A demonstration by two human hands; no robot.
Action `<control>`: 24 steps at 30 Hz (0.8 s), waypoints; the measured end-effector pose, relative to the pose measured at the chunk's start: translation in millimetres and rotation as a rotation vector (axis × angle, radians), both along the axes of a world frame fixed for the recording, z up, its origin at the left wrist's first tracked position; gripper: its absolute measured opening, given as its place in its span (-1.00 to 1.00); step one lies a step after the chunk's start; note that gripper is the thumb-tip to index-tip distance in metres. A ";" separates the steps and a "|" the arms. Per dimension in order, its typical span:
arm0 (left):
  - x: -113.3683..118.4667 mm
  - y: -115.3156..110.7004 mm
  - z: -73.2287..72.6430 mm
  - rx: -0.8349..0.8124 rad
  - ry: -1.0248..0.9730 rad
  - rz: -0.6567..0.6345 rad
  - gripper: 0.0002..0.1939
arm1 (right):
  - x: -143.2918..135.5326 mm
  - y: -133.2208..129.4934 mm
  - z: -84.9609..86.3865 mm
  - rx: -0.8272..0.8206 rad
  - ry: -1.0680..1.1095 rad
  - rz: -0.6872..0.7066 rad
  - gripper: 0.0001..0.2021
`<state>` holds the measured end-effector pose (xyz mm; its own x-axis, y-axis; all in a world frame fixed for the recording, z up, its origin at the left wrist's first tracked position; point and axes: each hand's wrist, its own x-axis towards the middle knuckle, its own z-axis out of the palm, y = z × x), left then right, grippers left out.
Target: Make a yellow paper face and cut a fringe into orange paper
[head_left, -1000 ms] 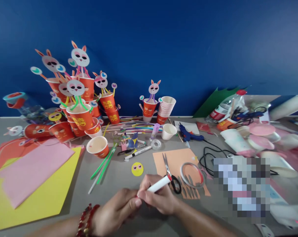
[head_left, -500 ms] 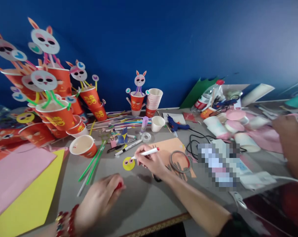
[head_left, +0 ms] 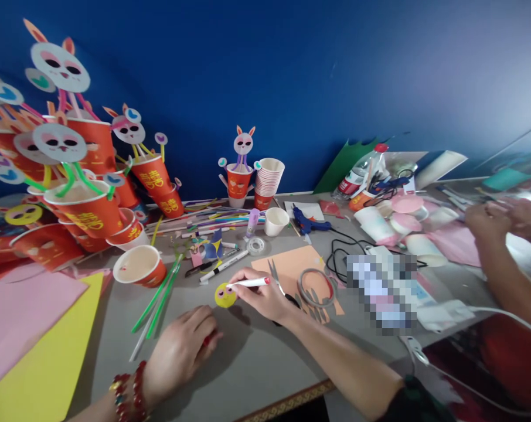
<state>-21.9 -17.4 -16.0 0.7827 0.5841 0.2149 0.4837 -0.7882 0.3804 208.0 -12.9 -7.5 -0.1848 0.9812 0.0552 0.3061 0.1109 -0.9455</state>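
Note:
A small yellow paper circle (head_left: 225, 296) with pinkish eye patches lies on the grey table. My right hand (head_left: 262, 298) is closed around a white marker (head_left: 252, 282) with a red end, its tip at the circle's upper right edge. To the left and nearer me, my left hand (head_left: 184, 346) rests with curled fingers round a small red object (head_left: 210, 338), perhaps a cap. Scissors (head_left: 279, 281) lie just behind my right hand, partly on a peach paper sheet (head_left: 294, 262). The scissors' handles are partly hidden by that hand.
Red cups (head_left: 153, 179) with paper rabbit faces crowd the back left. Pink and yellow sheets (head_left: 67, 351) lie at the left. A blue glue gun (head_left: 308, 221), a grey tape ring (head_left: 317, 288) and a bottle (head_left: 361, 170) are to the right. Another person's hands (head_left: 489, 223) work at far right.
The view has shifted slightly, and the scissors' blades now show behind my right hand. At the far right, the other person's second hand has come into clearer view.

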 end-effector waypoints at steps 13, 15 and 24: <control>-0.9 3.4 1.2 0.090 -0.040 -0.076 -0.77 | -1.1 -4.3 3.5 0.059 -0.068 -0.017 -0.79; -1.2 3.6 0.8 0.102 -0.046 -0.085 -0.77 | -1.4 -4.4 3.7 0.062 -0.065 -0.024 -0.78; -0.3 2.3 0.9 0.164 -0.047 -0.097 -0.73 | -2.8 -5.9 1.5 0.072 -0.067 -0.013 -0.76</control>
